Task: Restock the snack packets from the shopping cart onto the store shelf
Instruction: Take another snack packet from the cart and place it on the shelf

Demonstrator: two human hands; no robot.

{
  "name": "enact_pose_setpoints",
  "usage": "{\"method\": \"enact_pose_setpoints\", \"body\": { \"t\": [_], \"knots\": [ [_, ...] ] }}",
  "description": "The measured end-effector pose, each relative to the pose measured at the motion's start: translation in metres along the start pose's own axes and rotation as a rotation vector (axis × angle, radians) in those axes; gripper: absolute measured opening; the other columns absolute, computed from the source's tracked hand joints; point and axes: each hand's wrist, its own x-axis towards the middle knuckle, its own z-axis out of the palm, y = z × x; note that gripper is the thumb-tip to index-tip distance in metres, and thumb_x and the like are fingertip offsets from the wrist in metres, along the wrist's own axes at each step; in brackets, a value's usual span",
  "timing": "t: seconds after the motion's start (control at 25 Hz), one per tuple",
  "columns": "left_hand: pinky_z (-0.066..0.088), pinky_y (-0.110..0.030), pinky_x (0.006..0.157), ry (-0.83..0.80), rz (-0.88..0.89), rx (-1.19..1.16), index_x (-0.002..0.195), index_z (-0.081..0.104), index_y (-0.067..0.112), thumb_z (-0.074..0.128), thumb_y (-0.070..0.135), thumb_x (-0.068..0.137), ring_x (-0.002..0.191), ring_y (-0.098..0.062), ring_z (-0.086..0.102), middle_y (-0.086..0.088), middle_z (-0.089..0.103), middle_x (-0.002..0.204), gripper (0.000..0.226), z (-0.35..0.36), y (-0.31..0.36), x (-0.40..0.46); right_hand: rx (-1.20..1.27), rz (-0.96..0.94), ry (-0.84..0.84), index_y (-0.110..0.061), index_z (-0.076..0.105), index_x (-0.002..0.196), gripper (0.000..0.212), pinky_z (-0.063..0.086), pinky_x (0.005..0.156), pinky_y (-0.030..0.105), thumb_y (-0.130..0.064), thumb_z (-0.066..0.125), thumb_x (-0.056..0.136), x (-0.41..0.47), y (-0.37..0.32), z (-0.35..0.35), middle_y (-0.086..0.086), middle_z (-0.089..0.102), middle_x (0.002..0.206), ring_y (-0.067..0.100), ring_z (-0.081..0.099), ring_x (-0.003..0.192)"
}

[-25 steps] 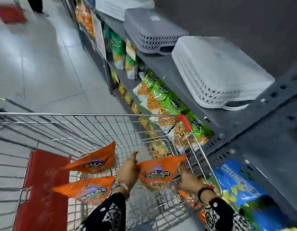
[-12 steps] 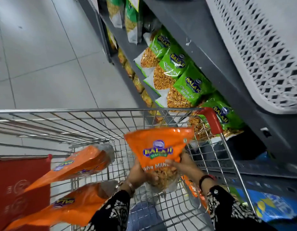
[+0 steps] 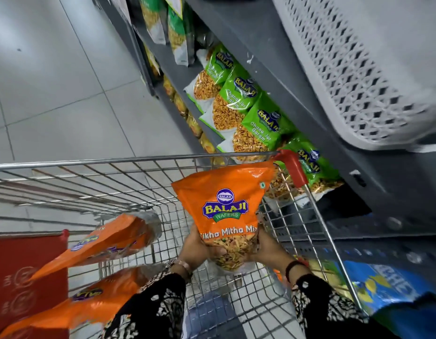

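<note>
An orange snack packet (image 3: 226,206) stands upright above the wire shopping cart (image 3: 129,159), held by its lower end. My left hand (image 3: 196,250) grips its bottom left and my right hand (image 3: 268,248) its bottom right. Two more orange packets lie in the cart at the left, an upper packet (image 3: 102,243) and a lower packet (image 3: 90,304). The grey store shelf (image 3: 258,64) runs along the right, with green snack packets (image 3: 256,118) leaning in a row just beyond the cart's front right corner.
A pale perforated plastic basket (image 3: 358,69) rests on the shelf top at upper right. Blue packets (image 3: 388,289) fill a lower shelf at right. The cart's red corner guard (image 3: 294,170) sits near the green packets. A red panel (image 3: 21,277) stands at left. Grey floor tiles (image 3: 65,94) stretch ahead.
Both hands have lifted the orange packet up from inside the cart and turned it upright, facing me. My view has tilted down and closer to the shelf.
</note>
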Motion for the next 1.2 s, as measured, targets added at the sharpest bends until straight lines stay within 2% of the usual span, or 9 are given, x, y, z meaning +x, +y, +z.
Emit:
{"method": "enact_pose_setpoints", "body": {
  "t": [0.28, 0.36, 0.44, 0.52, 0.72, 0.84, 0.92, 1.08, 1.2],
  "knots": [
    [0.053, -0.036, 0.082, -0.042, 0.345, 0.097, 0.107, 0.047, 0.016, 0.079, -0.005, 0.054, 0.095, -0.023, 0.063, -0.007, 0.065, 0.104, 0.065, 0.014, 0.071, -0.100, 0.034, -0.255, 0.212, -0.026, 0.036, 0.122, 0.075, 0.040, 0.096, 0.032, -0.012, 0.080, 0.063, -0.116, -0.043, -0.020, -0.003, 0.056, 0.114, 0.012, 0.051, 0.105],
    [0.056, -0.021, 0.068, -0.064, 0.440, 0.086, 0.100, 0.045, 0.030, 0.081, -0.003, 0.053, 0.084, -0.008, 0.066, 0.004, 0.064, 0.099, 0.067, 0.022, 0.089, -0.130, 0.038, -0.338, 0.290, -0.022, 0.036, 0.125, 0.077, 0.043, 0.090, 0.015, -0.015, 0.080, 0.062, -0.156, -0.052, -0.026, -0.013, 0.056, 0.108, 0.006, 0.053, 0.100],
    [0.055, -0.022, 0.069, -0.093, 0.541, 0.091, 0.107, 0.043, 0.030, 0.083, 0.003, 0.051, 0.090, -0.008, 0.064, 0.003, 0.063, 0.105, 0.074, 0.036, 0.108, -0.166, 0.033, -0.411, 0.403, -0.023, 0.039, 0.121, 0.073, 0.041, 0.076, 0.000, -0.018, 0.081, 0.061, -0.205, -0.057, -0.033, -0.018, 0.054, 0.104, 0.003, 0.053, 0.098],
    [0.053, -0.028, 0.074, -0.143, 0.626, 0.121, 0.115, 0.041, 0.022, 0.086, 0.009, 0.049, 0.096, -0.015, 0.062, 0.000, 0.061, 0.110, 0.081, 0.062, 0.124, -0.203, 0.036, -0.469, 0.524, -0.032, 0.037, 0.115, 0.071, 0.042, 0.081, 0.011, -0.022, 0.082, 0.060, -0.263, -0.053, -0.044, -0.016, 0.054, 0.107, 0.005, 0.051, 0.102],
    [0.049, -0.004, 0.057, -0.364, 0.804, 0.214, 0.100, 0.044, 0.031, 0.083, 0.005, 0.054, 0.084, 0.000, 0.064, 0.018, 0.063, 0.090, 0.066, 0.163, 0.150, -0.269, 0.032, -0.442, 0.839, -0.022, 0.044, 0.117, 0.071, 0.050, 0.082, 0.027, -0.024, 0.084, 0.057, -0.391, -0.006, -0.077, -0.001, 0.060, 0.114, 0.016, 0.058, 0.105],
    [0.053, -0.025, 0.085, -0.568, 0.857, 0.352, 0.114, 0.038, 0.022, 0.080, 0.001, 0.059, 0.103, -0.016, 0.059, -0.002, 0.059, 0.110, 0.073, 0.239, 0.156, -0.299, 0.034, -0.359, 1.021, -0.020, 0.045, 0.118, 0.074, 0.048, 0.092, 0.039, -0.023, 0.085, 0.055, -0.453, 0.036, -0.098, 0.006, 0.054, 0.117, 0.020, 0.052, 0.111],
    [0.045, -0.039, 0.098, -0.710, 0.920, 0.481, 0.125, 0.027, 0.014, 0.080, 0.002, 0.059, 0.116, -0.021, 0.051, -0.009, 0.051, 0.124, 0.085, 0.291, 0.157, -0.313, 0.043, -0.273, 1.143, -0.021, 0.044, 0.119, 0.077, 0.043, 0.093, 0.034, -0.024, 0.086, 0.054, -0.487, 0.068, -0.112, 0.003, 0.047, 0.112, 0.019, 0.046, 0.110],
    [0.043, -0.040, 0.100, -0.773, 0.999, 0.608, 0.124, 0.034, 0.012, 0.077, -0.001, 0.059, 0.116, -0.022, 0.050, -0.009, 0.052, 0.124, 0.080, 0.392, 0.155, -0.325, 0.122, -0.143, 1.314, -0.022, 0.045, 0.114, 0.074, 0.046, 0.094, 0.044, -0.020, 0.087, 0.052, -0.531, 0.126, -0.146, 0.003, 0.046, 0.108, 0.023, 0.048, 0.108],
    [0.039, -0.028, 0.093, -0.760, 0.988, 0.570, 0.119, 0.040, 0.013, 0.075, -0.005, 0.057, 0.112, -0.021, 0.050, -0.001, 0.053, 0.113, 0.074, 0.453, 0.157, -0.323, 0.146, -0.074, 1.399, -0.011, 0.047, 0.115, 0.075, 0.044, 0.095, 0.049, -0.014, 0.086, 0.052, -0.542, 0.155, -0.181, 0.013, 0.050, 0.112, 0.030, 0.049, 0.110]
  ]
}}
